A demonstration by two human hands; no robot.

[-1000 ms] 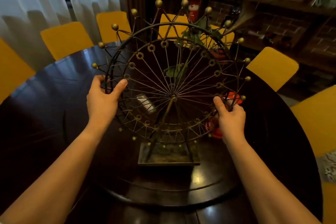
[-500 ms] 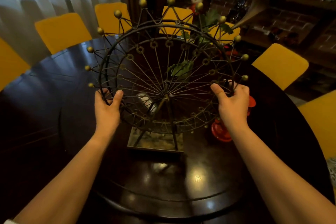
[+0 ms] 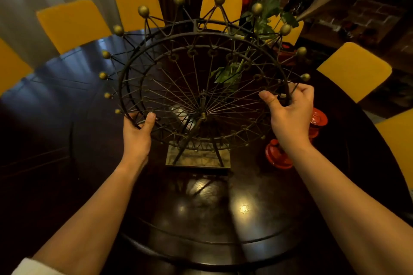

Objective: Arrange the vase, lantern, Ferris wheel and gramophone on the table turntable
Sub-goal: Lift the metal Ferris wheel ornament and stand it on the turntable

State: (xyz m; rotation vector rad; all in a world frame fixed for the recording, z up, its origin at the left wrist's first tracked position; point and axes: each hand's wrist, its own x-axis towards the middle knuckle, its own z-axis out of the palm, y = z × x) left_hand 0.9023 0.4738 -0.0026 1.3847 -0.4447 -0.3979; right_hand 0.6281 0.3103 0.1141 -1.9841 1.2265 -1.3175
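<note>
A dark metal Ferris wheel with gold balls on its rim stands on its square base on the round dark turntable. My left hand grips the wheel's lower left rim. My right hand grips the right rim. A red lantern lies on its side on the turntable, just right of the wheel and partly behind my right wrist. Behind the wheel, green leaves of the vase's plant show through the spokes; the vase itself is mostly hidden. The gramophone's brass horn rises at the back right.
The turntable sits in the middle of a large dark round table. Yellow chairs ring the table's far side and right side. White curtains hang at the back left, and a brick wall with shelves stands at the back right.
Both hands have carried the Ferris wheel away from me toward the turntable's middle, with its base now farther back. My grips slid lower and wider on the rim.
</note>
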